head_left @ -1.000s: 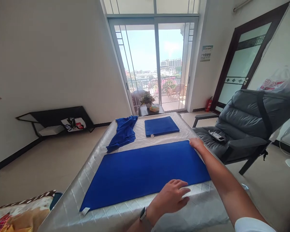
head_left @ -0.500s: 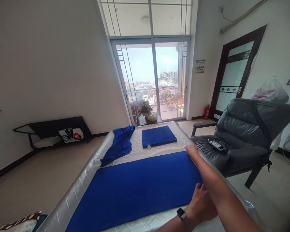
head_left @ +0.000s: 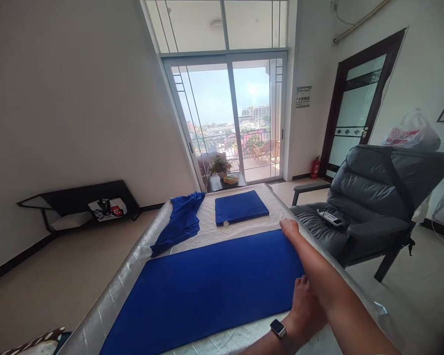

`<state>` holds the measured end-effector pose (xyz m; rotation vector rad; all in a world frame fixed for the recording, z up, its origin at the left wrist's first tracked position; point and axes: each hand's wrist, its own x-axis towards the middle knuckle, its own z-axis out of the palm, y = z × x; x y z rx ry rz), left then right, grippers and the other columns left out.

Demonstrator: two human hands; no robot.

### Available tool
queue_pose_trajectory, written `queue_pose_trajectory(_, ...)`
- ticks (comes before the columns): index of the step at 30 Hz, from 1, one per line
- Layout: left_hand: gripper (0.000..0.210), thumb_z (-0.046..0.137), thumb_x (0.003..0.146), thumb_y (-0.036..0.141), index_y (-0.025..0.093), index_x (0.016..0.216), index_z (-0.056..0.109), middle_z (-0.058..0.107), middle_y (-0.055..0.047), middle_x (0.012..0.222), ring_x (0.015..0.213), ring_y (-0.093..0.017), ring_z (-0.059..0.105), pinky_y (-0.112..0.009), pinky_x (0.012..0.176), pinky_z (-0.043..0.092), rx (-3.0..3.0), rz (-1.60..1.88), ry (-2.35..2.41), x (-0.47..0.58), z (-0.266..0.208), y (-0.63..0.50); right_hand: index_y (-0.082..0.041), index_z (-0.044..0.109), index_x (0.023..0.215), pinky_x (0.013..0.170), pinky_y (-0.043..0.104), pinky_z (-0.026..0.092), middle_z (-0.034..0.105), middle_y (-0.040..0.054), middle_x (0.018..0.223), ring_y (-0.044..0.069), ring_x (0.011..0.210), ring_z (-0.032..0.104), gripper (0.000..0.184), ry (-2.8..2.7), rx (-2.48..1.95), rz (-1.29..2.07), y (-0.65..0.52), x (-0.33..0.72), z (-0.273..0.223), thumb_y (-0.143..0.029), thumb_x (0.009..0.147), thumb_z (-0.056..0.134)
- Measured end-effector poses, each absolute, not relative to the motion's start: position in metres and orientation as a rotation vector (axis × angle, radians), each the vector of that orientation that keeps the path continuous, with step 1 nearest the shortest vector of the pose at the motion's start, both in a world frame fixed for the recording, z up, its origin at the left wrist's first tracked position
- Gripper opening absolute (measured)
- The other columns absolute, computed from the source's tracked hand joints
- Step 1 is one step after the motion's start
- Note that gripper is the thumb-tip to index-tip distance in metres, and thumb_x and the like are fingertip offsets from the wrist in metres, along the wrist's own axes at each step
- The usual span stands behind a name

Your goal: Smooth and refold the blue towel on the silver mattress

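Note:
A wide, flat blue cloth [head_left: 207,291] lies smoothed across the mattress [head_left: 240,340]. At its far right corner my right hand [head_left: 289,230] is closed, with the fingers curled over the cloth's edge. My left hand [head_left: 306,301], a watch on its wrist, is closed at the cloth's right edge nearer to me, partly behind my right forearm. Beyond the cloth lies a neatly folded blue cloth [head_left: 241,207] with a small white tag. To the left of that, a crumpled blue cloth [head_left: 181,219] reaches the mattress's left edge.
A grey recliner [head_left: 373,182] stands close on the right, holding a power strip [head_left: 331,217] on its seat and a plastic bag [head_left: 412,132] on top. A small table [head_left: 240,180] with a plant [head_left: 220,166] is beyond the mattress. Patterned fabric [head_left: 40,343] shows at lower left.
The whole view has shifted slightly, so things sit a little farther left. Both hands stay closed at the cloth's right edge, and the cloth looks much the same.

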<state>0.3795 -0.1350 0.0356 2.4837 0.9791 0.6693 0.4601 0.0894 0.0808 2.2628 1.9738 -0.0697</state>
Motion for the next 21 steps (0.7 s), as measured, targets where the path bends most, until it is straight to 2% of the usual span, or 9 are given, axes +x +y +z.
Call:
queue_pose_trajectory(8,0.025,0.047,0.095,0.026,0.021,0.104,0.069,0.072,-0.009,0.096,0.094,-0.026,0.061,-0.038,0.077,0.044,2.507,0.626,1.061,0.385,0.038,-0.140,-0.015,0.062,0.124,0.092,0.044,0.055,0.064,0.0111,0.124,0.023,0.107,0.064,0.037,1.985,2.255,-0.045,0.085,0.460,0.082,-0.038,0.095,0.064)
queue_pose_trajectory(11,0.024,0.046,0.096,0.026,0.022,0.103,0.069,0.072,-0.008,0.098,0.095,-0.026,0.061,-0.039,0.078,0.044,2.519,0.632,1.063,0.385,0.035,-0.140,-0.008,0.069,0.117,0.091,0.041,0.054,0.068,0.0215,0.119,0.028,0.110,0.067,0.028,2.017,2.251,-0.027,0.085,0.461,0.082,-0.024,0.097,0.058)
queue_pose_trajectory(13,0.024,0.047,0.096,0.027,0.022,0.105,0.069,0.072,-0.008,0.100,0.096,-0.026,0.061,-0.040,0.079,0.044,2.527,0.633,1.064,0.385,0.032,-0.140,-0.004,0.072,0.114,0.090,0.040,0.054,0.068,0.0281,0.115,0.031,0.111,0.067,0.028,2.042,2.247,-0.012,0.085,0.461,0.083,-0.016,0.094,0.055)
queue_pose_trajectory(17,0.026,0.046,0.095,0.025,0.023,0.108,0.068,0.071,-0.009,0.105,0.102,-0.027,0.059,-0.043,0.085,0.044,2.483,0.698,1.112,0.387,0.026,-0.141,-0.008,0.073,0.117,0.090,0.043,0.054,0.069,0.0298,0.113,0.034,0.111,0.067,0.033,2.067,2.244,0.001,0.086,0.461,0.082,-0.020,0.088,0.063)
queue_pose_trajectory(21,0.029,0.044,0.092,0.018,0.020,0.105,0.070,0.072,-0.011,0.100,0.096,-0.027,0.060,-0.041,0.082,0.046,2.322,0.771,1.052,0.395,0.024,-0.140,-0.009,0.073,0.117,0.090,0.043,0.054,0.068,0.0302,0.117,0.034,0.112,0.067,0.035,2.065,2.245,0.005,0.085,0.460,0.082,-0.024,0.087,0.066)
